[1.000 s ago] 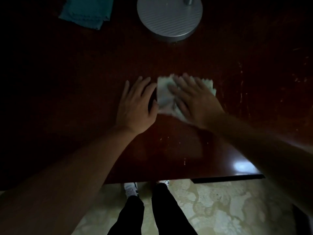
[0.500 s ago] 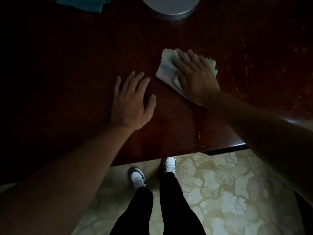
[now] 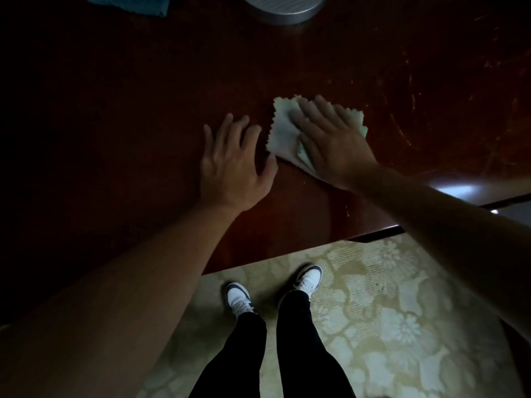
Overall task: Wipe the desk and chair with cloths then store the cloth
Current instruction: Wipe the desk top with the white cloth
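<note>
Flat and straight-fingered, the right hand pressed down on the pale cloth, pinning it against the desk rather than curling round it. Most of the cloth lay hidden under the palm and fingers; its zigzag-cut edges showed at the left and at the far right of the hand, and a folded layer peeked out beside the thumb. It sat toward the near edge of the desktop, right of the middle.

Just to the left, the left hand rested palm-down on the bare wood with fingers spread, holding nothing, its thumb tip next to the cloth's near left corner; whether it touched could not be told.

Fine pale scratches marked the dark reddish wood at the right side. At the far edge, a round grey metal base stood partly out of view, and a teal cloth lay by the far left edge, well apart from both hands.

Beyond the near edge, dark trousers and white shoes stood on a pale flower-patterned carpet.
</note>
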`<state>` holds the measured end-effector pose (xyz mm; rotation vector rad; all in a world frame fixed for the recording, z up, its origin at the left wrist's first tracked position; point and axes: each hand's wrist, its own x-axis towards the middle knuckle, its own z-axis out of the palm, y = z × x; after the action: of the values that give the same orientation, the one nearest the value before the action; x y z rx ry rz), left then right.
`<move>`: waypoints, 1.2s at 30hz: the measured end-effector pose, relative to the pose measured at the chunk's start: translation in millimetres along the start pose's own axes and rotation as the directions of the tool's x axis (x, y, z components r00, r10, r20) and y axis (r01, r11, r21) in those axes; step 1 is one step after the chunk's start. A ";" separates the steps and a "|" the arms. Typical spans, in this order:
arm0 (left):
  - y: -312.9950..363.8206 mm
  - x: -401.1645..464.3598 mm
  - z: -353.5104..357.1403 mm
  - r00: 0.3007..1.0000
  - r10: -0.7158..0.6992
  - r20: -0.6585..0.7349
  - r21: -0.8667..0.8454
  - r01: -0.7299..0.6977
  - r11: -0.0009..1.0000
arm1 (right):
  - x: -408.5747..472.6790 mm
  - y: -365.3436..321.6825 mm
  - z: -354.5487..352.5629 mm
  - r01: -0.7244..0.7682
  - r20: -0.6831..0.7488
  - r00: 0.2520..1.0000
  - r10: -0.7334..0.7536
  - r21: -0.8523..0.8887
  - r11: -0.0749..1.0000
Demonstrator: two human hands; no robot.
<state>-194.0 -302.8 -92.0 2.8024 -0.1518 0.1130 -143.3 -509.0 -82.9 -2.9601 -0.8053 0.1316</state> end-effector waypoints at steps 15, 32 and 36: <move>-1.2 0.0 4.2 0.999 0.026 -0.041 0.000 -0.026 1.000 | -24.9 9.1 5.4 -0.071 -0.042 0.996 0.072 0.037 0.997; 0.1 -2.1 4.0 0.999 -0.013 -0.039 -0.009 0.012 1.000 | -31.9 -5.3 13.9 0.082 -0.014 0.997 -0.082 -0.013 0.997; 10.3 3.1 5.0 0.997 -0.055 -0.053 -0.053 0.053 0.997 | -86.3 -18.6 21.9 0.308 0.007 0.951 -0.308 0.048 0.950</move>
<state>-191.9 -314.4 -93.2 2.7463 -0.0650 0.1693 -229.0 -535.8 -97.4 -2.7484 -1.2341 0.1500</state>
